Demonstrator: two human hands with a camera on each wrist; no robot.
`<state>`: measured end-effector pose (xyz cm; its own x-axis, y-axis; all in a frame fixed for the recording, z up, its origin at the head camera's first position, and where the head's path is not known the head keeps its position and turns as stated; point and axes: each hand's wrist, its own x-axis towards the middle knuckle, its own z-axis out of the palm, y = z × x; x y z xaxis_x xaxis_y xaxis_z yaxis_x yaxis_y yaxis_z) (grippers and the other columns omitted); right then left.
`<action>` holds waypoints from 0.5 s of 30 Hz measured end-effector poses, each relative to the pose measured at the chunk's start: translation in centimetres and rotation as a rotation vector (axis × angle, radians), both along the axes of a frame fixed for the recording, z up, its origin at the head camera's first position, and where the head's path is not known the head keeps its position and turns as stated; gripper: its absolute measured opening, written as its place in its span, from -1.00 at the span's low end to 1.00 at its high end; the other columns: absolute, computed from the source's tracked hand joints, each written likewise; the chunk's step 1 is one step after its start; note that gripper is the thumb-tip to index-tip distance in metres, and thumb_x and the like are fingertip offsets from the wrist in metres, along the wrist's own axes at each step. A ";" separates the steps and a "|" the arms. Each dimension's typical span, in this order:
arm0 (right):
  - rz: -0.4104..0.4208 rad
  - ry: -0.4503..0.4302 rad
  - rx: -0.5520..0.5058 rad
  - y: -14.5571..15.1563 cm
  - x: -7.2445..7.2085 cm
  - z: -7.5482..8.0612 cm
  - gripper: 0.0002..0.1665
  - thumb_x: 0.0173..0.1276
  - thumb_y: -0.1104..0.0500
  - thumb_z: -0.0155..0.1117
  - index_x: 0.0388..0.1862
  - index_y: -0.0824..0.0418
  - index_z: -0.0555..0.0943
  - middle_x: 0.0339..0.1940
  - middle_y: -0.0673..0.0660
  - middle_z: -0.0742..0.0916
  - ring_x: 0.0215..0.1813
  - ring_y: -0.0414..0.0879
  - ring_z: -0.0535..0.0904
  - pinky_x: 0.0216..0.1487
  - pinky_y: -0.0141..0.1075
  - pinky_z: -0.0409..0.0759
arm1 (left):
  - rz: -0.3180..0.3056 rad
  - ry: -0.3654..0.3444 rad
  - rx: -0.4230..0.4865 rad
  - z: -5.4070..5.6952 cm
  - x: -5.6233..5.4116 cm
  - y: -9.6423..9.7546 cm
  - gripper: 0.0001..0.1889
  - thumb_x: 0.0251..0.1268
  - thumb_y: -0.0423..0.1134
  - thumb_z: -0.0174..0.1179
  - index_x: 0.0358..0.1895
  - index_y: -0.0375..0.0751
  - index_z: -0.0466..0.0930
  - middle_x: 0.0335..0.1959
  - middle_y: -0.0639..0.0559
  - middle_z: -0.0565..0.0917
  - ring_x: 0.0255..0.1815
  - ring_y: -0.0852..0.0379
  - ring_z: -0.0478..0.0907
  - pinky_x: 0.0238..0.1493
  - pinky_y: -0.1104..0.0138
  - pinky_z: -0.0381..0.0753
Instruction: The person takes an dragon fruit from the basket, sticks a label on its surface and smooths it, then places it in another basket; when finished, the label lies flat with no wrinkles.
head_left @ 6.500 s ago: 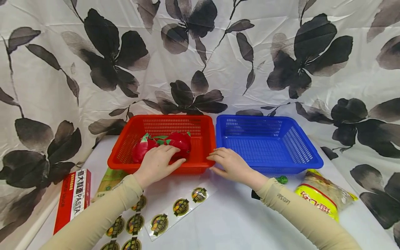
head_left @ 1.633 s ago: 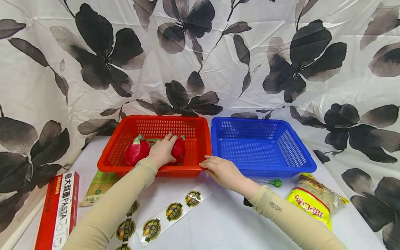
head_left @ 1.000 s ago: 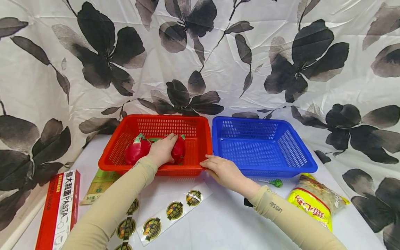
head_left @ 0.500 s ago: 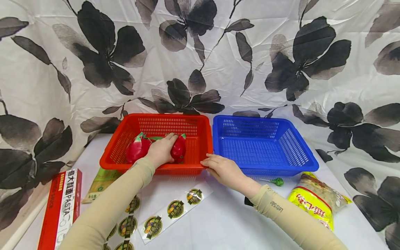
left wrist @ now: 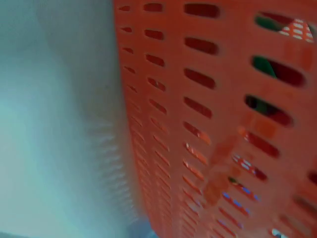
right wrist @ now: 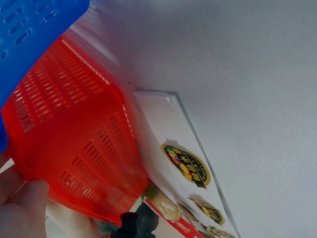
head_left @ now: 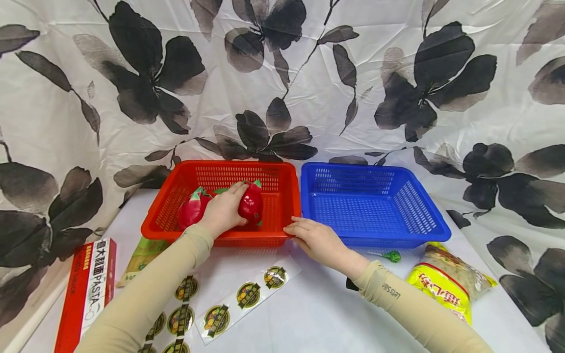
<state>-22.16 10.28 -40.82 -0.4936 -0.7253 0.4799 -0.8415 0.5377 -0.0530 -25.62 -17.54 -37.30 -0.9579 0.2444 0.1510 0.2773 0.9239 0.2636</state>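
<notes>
Inside the red basket (head_left: pixel 273 235), my left hand (head_left: pixel 225 211) grips a shiny red dragon fruit (head_left: pixel 252 202) with green tips, fingers over its top and thumb at its near side. A second dragon fruit (head_left: pixel 191 211) lies to the left, partly behind the hand. My right hand (head_left: pixel 315 240) holds the front right corner of the same basket, fingers over the rim and thumb below on the outside. The right wrist view shows that thumb (right wrist: pixel 32 203) close to the red wall. In the left wrist view, the basket's slotted wall (left wrist: pixel 198 124) hides the held fruit.
A blue basket (head_left: pixel 371 240) stands right beside the red one. Sticker sheets (head_left: pixel 247 299), a pasta box (head_left: pixel 86 294) and a green packet (head_left: pixel 141 257) lie at left front. At right are a yellow noodle bag (head_left: pixel 446 284) and a small green item (head_left: pixel 392 256).
My left hand has gone from hovering over the fruits to gripping the right one, which now sits slightly higher. My right hand has settled on the basket's corner and stays there.
</notes>
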 end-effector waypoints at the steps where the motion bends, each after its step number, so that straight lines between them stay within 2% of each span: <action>1: 0.001 0.001 0.000 0.0 0.0 0.0 -0.67 0.37 0.31 0.48 0.11 0.27 0.78 0.08 0.18 0.86 0.27 0.09 0.76 0.29 -0.07 0.72 | 0.001 0.005 0.008 0.2 0.2 0.1 -0.03 0.04 -0.26 0.63 0.55 -0.39 0.34 0.58 -0.39 0.40 0.32 -0.43 0.62 0.24 -0.21 0.70; 5: 0.001 0.007 -0.005 0.1 -0.1 -0.1 -0.66 0.37 0.33 0.48 0.11 0.27 0.78 0.08 0.18 0.86 0.27 0.09 0.76 0.28 -0.07 0.73 | -0.001 0.043 0.046 0.7 1.0 0.1 -0.03 0.05 -0.26 0.63 0.56 -0.36 0.33 0.59 -0.37 0.39 0.32 -0.43 0.62 0.24 -0.22 0.70; 11: 0.000 0.017 -0.020 0.0 -0.2 -0.2 -0.67 0.36 0.34 0.48 0.10 0.28 0.78 0.07 0.19 0.86 0.27 0.10 0.76 0.28 -0.06 0.73 | -0.036 0.168 0.067 1.0 2.1 0.2 -0.05 0.02 -0.28 0.62 0.54 -0.33 0.35 0.58 -0.33 0.42 0.15 -0.47 0.68 0.17 -0.23 0.72; 15: 0.000 0.008 -0.021 0.0 0.0 -0.2 -0.67 0.35 0.34 0.48 0.10 0.28 0.78 0.07 0.20 0.86 0.27 0.11 0.76 0.27 -0.06 0.73 | -0.047 0.225 0.078 1.1 2.8 0.4 -0.06 0.01 -0.30 0.62 0.53 -0.32 0.37 0.56 -0.31 0.44 0.14 -0.46 0.68 0.16 -0.22 0.73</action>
<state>-22.17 10.28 -41.04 -0.4900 -0.7147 0.4990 -0.8418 0.5368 -0.0578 -22.81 -17.18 -36.23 -0.8859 0.2671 0.3794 0.3793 0.8879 0.2605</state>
